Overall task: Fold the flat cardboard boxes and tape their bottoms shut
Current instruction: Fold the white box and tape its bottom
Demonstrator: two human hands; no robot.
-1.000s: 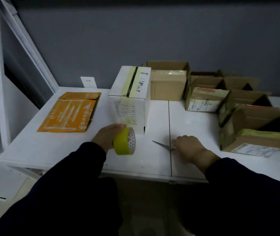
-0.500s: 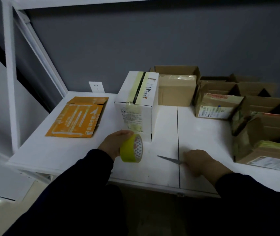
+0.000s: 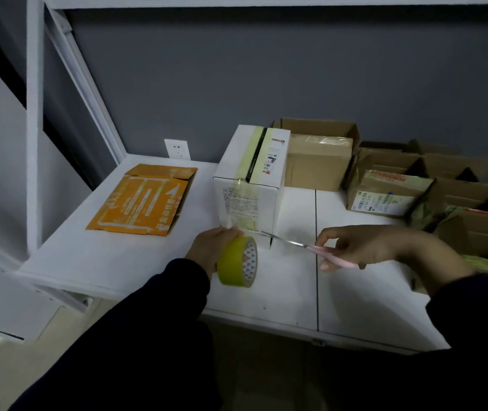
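left hand (image 3: 210, 250) grips the yellow tape roll (image 3: 237, 261), with a strip of tape running up the front of the white box (image 3: 250, 185) that stands on the table (image 3: 136, 259). right hand (image 3: 364, 246) holds pink scissors (image 3: 311, 247), blades pointing at the strip by the box. an orange flat box (image 3: 144, 200) lies to the left. brown boxes (image 3: 391, 188) sit at the right.

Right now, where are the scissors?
In the head view the pink-handled scissors are in the right hand, raised over the white table, blades pointing left toward the tape stretched from the yellow tape roll to the white box.
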